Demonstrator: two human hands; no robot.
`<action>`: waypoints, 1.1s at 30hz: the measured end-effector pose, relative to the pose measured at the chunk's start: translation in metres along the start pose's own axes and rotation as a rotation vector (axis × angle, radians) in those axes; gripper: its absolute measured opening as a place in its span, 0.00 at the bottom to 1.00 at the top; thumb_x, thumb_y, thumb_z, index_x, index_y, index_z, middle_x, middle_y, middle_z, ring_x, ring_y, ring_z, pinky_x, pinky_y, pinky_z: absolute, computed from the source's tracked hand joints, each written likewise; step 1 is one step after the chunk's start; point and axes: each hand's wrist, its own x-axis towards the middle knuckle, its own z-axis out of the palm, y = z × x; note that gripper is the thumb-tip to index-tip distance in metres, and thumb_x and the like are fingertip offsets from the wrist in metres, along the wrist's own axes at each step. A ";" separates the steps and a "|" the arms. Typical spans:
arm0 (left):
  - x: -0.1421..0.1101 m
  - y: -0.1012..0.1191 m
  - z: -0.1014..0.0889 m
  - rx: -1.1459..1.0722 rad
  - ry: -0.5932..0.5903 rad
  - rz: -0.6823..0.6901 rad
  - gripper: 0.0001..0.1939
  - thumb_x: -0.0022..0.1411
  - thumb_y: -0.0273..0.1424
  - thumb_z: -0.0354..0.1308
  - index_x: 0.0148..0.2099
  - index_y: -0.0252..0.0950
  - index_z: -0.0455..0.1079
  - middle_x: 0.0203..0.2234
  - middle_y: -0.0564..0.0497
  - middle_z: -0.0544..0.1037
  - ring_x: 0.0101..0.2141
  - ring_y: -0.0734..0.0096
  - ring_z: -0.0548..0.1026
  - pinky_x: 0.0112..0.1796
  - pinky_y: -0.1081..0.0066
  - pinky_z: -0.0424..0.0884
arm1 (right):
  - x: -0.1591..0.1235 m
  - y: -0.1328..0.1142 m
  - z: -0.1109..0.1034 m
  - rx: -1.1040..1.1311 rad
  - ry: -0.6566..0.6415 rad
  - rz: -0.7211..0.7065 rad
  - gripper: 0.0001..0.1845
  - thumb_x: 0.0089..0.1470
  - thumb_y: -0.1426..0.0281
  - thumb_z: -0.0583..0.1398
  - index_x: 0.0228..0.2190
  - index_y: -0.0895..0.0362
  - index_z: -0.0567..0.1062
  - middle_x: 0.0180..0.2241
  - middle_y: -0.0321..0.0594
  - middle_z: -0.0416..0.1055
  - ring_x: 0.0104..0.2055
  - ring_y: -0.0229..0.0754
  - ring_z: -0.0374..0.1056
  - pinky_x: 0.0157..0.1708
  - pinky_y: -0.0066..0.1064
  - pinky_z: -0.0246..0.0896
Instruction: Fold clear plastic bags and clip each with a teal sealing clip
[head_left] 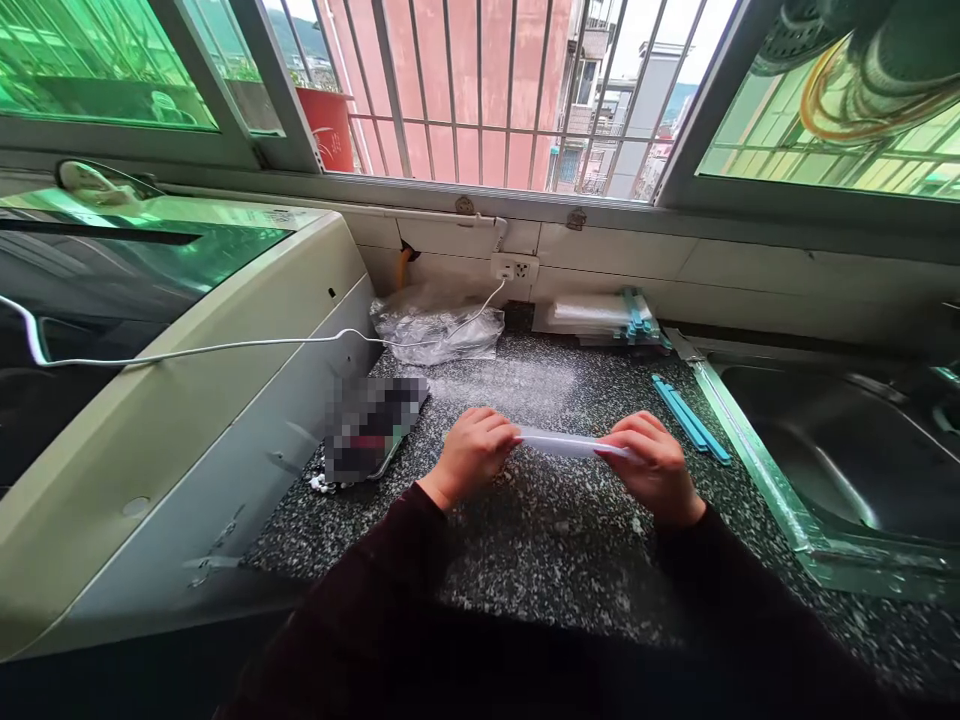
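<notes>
Both my hands hold a flat, thin white strip (566,443) level above the speckled dark countertop (540,540). My left hand (474,452) is closed on its left end, fingers curled over the top. My right hand (654,462) pinches the right end. Dark red sleeves cover both forearms. To the left of my left hand, a phone (371,425) lies on the counter.
A washing machine (172,400) stands at the left with a white cable (225,347) across it to a wall socket (514,268). A crumpled clear plastic bag (439,330), a stack of white strips (600,315), blue strips (690,418) and a steel sink (847,450) surround my hands.
</notes>
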 end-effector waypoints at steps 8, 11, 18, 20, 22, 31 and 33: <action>0.001 -0.010 -0.033 -0.412 -0.043 -0.239 0.20 0.62 0.40 0.47 0.24 0.33 0.67 0.21 0.50 0.70 0.27 0.71 0.66 0.31 0.70 0.62 | -0.003 0.007 -0.019 0.335 0.190 0.409 0.12 0.48 0.62 0.62 0.21 0.56 0.71 0.23 0.36 0.64 0.24 0.36 0.59 0.23 0.29 0.54; 0.002 -0.017 -0.049 -0.761 -0.339 -0.273 0.22 0.58 0.46 0.50 0.25 0.32 0.68 0.23 0.51 0.70 0.26 0.72 0.66 0.29 0.71 0.63 | -0.001 0.009 -0.028 0.489 0.094 0.577 0.16 0.44 0.57 0.63 0.21 0.57 0.71 0.20 0.34 0.62 0.21 0.33 0.55 0.19 0.26 0.50; 0.030 0.009 -0.038 -1.170 -0.724 -0.322 0.23 0.55 0.47 0.53 0.39 0.32 0.72 0.28 0.49 0.74 0.30 0.71 0.69 0.32 0.71 0.65 | 0.023 -0.017 -0.028 0.695 -0.409 0.732 0.16 0.43 0.58 0.63 0.23 0.60 0.72 0.19 0.33 0.64 0.20 0.31 0.57 0.18 0.24 0.50; 0.036 0.024 -0.027 -1.198 -0.796 -0.438 0.20 0.54 0.45 0.56 0.36 0.31 0.72 0.24 0.52 0.72 0.24 0.76 0.66 0.26 0.75 0.61 | 0.027 -0.022 -0.023 0.689 -0.447 0.755 0.17 0.42 0.58 0.63 0.23 0.60 0.71 0.20 0.33 0.65 0.21 0.31 0.57 0.19 0.24 0.50; 0.035 0.032 -0.017 -1.239 -0.749 -0.573 0.20 0.52 0.45 0.58 0.32 0.30 0.71 0.20 0.54 0.69 0.21 0.79 0.63 0.22 0.77 0.56 | 0.026 -0.019 -0.018 0.695 -0.432 0.777 0.19 0.41 0.56 0.64 0.23 0.60 0.71 0.21 0.34 0.65 0.23 0.32 0.58 0.20 0.24 0.50; 0.018 0.026 0.000 -1.302 -0.398 -0.799 0.24 0.44 0.47 0.62 0.33 0.29 0.72 0.23 0.52 0.72 0.24 0.76 0.64 0.26 0.76 0.58 | 0.010 0.004 0.000 0.756 -0.243 0.815 0.19 0.41 0.57 0.64 0.19 0.59 0.67 0.20 0.30 0.60 0.22 0.30 0.53 0.23 0.25 0.48; 0.019 0.029 0.002 -1.291 -0.387 -0.792 0.25 0.44 0.47 0.62 0.34 0.29 0.72 0.24 0.51 0.72 0.24 0.76 0.65 0.26 0.76 0.58 | 0.009 0.002 0.002 0.783 -0.257 0.805 0.19 0.41 0.57 0.64 0.18 0.59 0.66 0.19 0.30 0.59 0.22 0.30 0.52 0.23 0.25 0.47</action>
